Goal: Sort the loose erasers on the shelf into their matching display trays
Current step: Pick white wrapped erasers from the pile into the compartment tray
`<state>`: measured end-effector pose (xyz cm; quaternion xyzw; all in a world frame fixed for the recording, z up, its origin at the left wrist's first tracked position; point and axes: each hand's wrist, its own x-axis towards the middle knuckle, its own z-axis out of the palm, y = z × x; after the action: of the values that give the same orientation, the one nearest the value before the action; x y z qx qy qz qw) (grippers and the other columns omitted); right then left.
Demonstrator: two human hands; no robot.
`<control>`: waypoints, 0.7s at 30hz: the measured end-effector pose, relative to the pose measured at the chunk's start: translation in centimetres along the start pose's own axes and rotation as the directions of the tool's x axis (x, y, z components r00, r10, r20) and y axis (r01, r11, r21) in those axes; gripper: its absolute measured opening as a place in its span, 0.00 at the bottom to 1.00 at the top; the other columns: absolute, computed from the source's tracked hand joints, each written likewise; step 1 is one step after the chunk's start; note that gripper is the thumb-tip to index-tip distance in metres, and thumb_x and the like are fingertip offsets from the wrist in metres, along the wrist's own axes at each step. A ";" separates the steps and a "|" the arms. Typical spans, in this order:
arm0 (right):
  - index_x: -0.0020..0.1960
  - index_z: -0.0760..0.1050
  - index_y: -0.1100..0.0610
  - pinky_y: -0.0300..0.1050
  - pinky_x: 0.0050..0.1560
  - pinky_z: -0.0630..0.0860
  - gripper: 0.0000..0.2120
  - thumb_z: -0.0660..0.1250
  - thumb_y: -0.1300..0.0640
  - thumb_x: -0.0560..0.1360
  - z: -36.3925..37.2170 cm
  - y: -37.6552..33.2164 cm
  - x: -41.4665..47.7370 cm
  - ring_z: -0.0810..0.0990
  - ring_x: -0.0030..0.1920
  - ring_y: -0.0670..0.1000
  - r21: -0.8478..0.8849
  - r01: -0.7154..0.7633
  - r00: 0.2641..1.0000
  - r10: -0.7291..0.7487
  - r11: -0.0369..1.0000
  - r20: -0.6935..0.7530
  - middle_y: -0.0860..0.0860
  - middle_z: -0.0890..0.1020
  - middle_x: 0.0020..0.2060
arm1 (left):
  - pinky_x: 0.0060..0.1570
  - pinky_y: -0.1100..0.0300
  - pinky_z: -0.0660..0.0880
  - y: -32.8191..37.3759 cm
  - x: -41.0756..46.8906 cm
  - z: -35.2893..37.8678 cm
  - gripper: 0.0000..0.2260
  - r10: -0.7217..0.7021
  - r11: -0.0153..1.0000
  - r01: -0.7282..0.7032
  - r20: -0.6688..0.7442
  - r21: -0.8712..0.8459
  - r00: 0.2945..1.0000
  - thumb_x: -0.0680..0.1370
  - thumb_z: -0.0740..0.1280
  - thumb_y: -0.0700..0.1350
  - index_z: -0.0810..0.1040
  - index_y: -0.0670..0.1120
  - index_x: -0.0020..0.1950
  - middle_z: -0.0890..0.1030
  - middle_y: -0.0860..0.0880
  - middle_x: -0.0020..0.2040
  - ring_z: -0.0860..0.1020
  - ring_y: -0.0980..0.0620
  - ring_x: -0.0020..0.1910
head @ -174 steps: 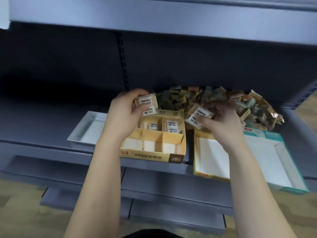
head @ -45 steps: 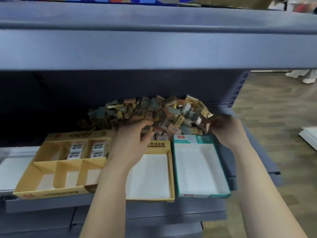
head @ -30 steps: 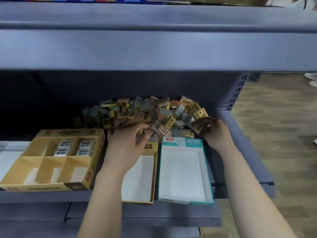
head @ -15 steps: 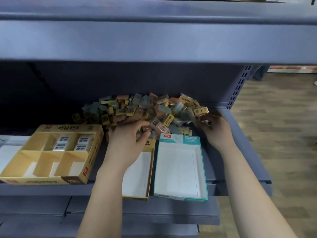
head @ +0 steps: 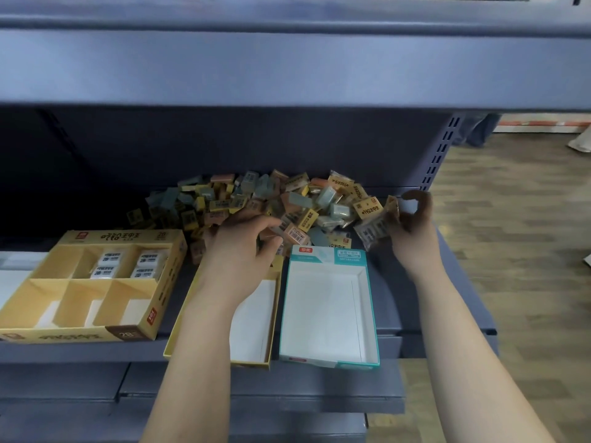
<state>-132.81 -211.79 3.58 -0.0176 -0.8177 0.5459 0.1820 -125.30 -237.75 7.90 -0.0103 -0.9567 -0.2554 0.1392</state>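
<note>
A heap of loose erasers (head: 287,203) in yellow, grey-green and pink wrappers lies at the back of the shelf. My left hand (head: 240,251) reaches into the heap's front edge, thumb and curled fingers pinching a small eraser (head: 268,234). At the heap's right end my right hand (head: 412,231) grips a dark wrapped eraser (head: 372,231). A yellow divided tray (head: 153,302) holds several white erasers (head: 128,265) in its back compartments. A plain yellow tray (head: 252,327) lies under my left forearm. A teal tray (head: 326,362) stands empty beside it.
A white tray (head: 9,282) shows at the far left edge. The upper shelf (head: 287,59) overhangs the heap closely. The shelf's right end (head: 463,314) borders a wooden floor (head: 527,251). Lower shelves sit beneath the trays.
My right hand has lifted a dark wrapped eraser off the heap's right end. My left hand has stayed at the heap's front. The view has shifted slightly.
</note>
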 end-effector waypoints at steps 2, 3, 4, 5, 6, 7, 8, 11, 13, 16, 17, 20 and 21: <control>0.48 0.63 0.40 0.55 0.39 0.78 0.11 0.61 0.56 0.79 -0.3 0.1 0.1 0.82 0.41 0.57 -0.036 0.012 1.000 -0.011 0.999 0.014 0.56 0.82 0.45 | 0.63 0.44 0.69 0.2 0.1 0.1 0.11 -0.003 1.000 0.003 0.011 0.005 1.000 0.79 0.65 0.49 0.77 0.55 0.62 0.76 0.55 0.63 0.74 0.51 0.63; 0.47 0.66 0.41 0.55 0.41 0.78 0.10 0.63 0.56 0.78 -0.4 0.0 0.1 0.82 0.43 0.59 -0.056 0.013 1.000 -0.012 0.998 0.028 0.54 0.82 0.45 | 0.63 0.45 0.70 0.2 0.2 0.1 0.12 -0.003 1.000 0.003 0.016 0.002 1.000 0.79 0.65 0.49 0.77 0.55 0.62 0.76 0.56 0.63 0.74 0.51 0.62; 0.47 0.68 0.43 0.54 0.43 0.77 0.09 0.66 0.55 0.76 -0.6 0.1 0.0 0.81 0.44 0.59 -0.075 0.009 0.999 -0.005 0.997 0.047 0.53 0.82 0.44 | 0.63 0.45 0.70 0.3 0.3 0.2 0.12 -0.001 1.000 0.001 0.021 -0.003 1.000 0.80 0.65 0.49 0.77 0.54 0.63 0.76 0.55 0.63 0.74 0.51 0.62; 0.48 0.69 0.45 0.52 0.44 0.76 0.11 0.71 0.53 0.73 -0.7 0.0 -0.1 0.81 0.44 0.57 -0.081 -0.003 0.997 0.009 0.997 0.076 0.52 0.81 0.43 | 0.62 0.45 0.71 0.4 0.4 0.3 0.12 0.001 1.000 -0.001 0.025 -0.009 1.000 0.80 0.65 0.49 0.77 0.54 0.63 0.76 0.55 0.62 0.74 0.51 0.62; 0.49 0.69 0.46 0.51 0.45 0.76 0.17 0.76 0.51 0.68 -0.8 0.0 -0.2 0.81 0.45 0.55 -0.074 -0.015 0.995 0.022 0.997 0.097 0.50 0.82 0.44 | 0.61 0.45 0.72 0.4 0.6 0.4 0.12 0.003 1.000 -0.003 0.031 -0.012 1.000 0.80 0.65 0.50 0.77 0.54 0.63 0.77 0.55 0.62 0.75 0.52 0.61; 0.51 0.69 0.47 0.51 0.46 0.76 0.22 0.79 0.51 0.64 -0.8 0.0 -0.4 0.81 0.46 0.54 -0.073 -0.017 0.993 0.025 0.997 0.112 0.49 0.82 0.45 | 0.60 0.46 0.73 0.5 0.9 0.5 0.12 0.002 1.000 -0.002 0.038 -0.013 0.999 0.80 0.64 0.50 0.77 0.54 0.63 0.77 0.55 0.62 0.75 0.52 0.61; 0.52 0.68 0.48 0.50 0.46 0.77 0.26 0.81 0.53 0.62 -0.9 0.1 -0.5 0.81 0.47 0.54 -0.086 -0.010 0.993 0.020 0.996 0.115 0.49 0.82 0.45 | 0.59 0.47 0.74 0.6 1.2 0.6 0.12 0.000 1.000 0.001 0.044 -0.011 0.999 0.80 0.64 0.50 0.77 0.54 0.63 0.78 0.55 0.61 0.76 0.52 0.60; 0.57 0.66 0.53 0.44 0.42 0.72 0.30 0.81 0.59 0.63 -1.2 0.1 -0.7 0.80 0.46 0.54 -0.119 0.015 0.996 -0.004 0.993 0.095 0.50 0.82 0.47 | 0.55 0.50 0.76 1.0 2.4 1.3 0.11 -0.012 1.000 0.011 0.063 0.017 0.998 0.80 0.65 0.50 0.78 0.54 0.61 0.78 0.54 0.60 0.77 0.53 0.57; 0.59 0.68 0.56 0.38 0.37 0.67 0.28 0.79 0.60 0.65 -1.4 -0.1 -0.8 0.77 0.44 0.52 -0.187 0.039 0.996 -0.023 0.982 0.087 0.50 0.80 0.47 | 0.51 0.54 0.78 1.2 3.2 1.8 0.10 -0.008 1.000 0.005 0.075 0.030 0.997 0.80 0.65 0.50 0.79 0.53 0.60 0.79 0.54 0.59 0.77 0.54 0.55; 0.56 0.74 0.58 0.28 0.34 0.66 0.20 0.78 0.59 0.67 -1.6 -0.3 -1.0 0.75 0.43 0.50 -0.275 0.078 0.992 -0.046 0.958 0.119 0.48 0.78 0.43 | 0.49 0.55 0.78 1.8 4.2 2.5 0.10 0.006 0.998 -0.010 0.072 0.064 0.997 0.79 0.66 0.49 0.80 0.51 0.59 0.80 0.53 0.58 0.78 0.53 0.53; 0.54 0.76 0.57 0.25 0.35 0.66 0.17 0.77 0.59 0.68 -1.7 -0.2 -1.1 0.76 0.42 0.50 -0.279 0.093 0.989 -0.056 0.956 0.136 0.47 0.78 0.42 | 0.50 0.54 0.78 2.0 4.6 2.7 0.10 0.008 0.997 -0.013 0.065 0.078 0.998 0.79 0.66 0.49 0.80 0.50 0.59 0.80 0.52 0.57 0.78 0.53 0.53; 0.52 0.78 0.52 0.24 0.36 0.67 0.12 0.75 0.58 0.70 -1.9 -0.1 -1.4 0.77 0.40 0.44 -0.252 0.099 0.981 -0.052 0.963 0.187 0.44 0.80 0.40 | 0.49 0.52 0.79 2.5 5.5 3.4 0.08 -0.005 0.993 0.000 0.049 0.120 0.999 0.79 0.67 0.49 0.83 0.48 0.53 0.83 0.52 0.51 0.80 0.52 0.48; 0.54 0.79 0.51 0.25 0.36 0.67 0.13 0.75 0.57 0.70 -1.9 0.0 -1.5 0.78 0.41 0.44 -0.250 0.096 0.979 -0.045 0.963 0.200 0.45 0.81 0.42 | 0.48 0.52 0.79 2.6 5.8 3.6 0.08 -0.017 0.989 0.010 0.045 0.144 0.999 0.79 0.67 0.50 0.83 0.48 0.50 0.84 0.52 0.48 0.80 0.53 0.46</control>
<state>-130.85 -210.42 3.79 0.0410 -0.8957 0.4268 0.1175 -131.57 -234.02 7.75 0.0004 -0.9757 -0.1862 0.1158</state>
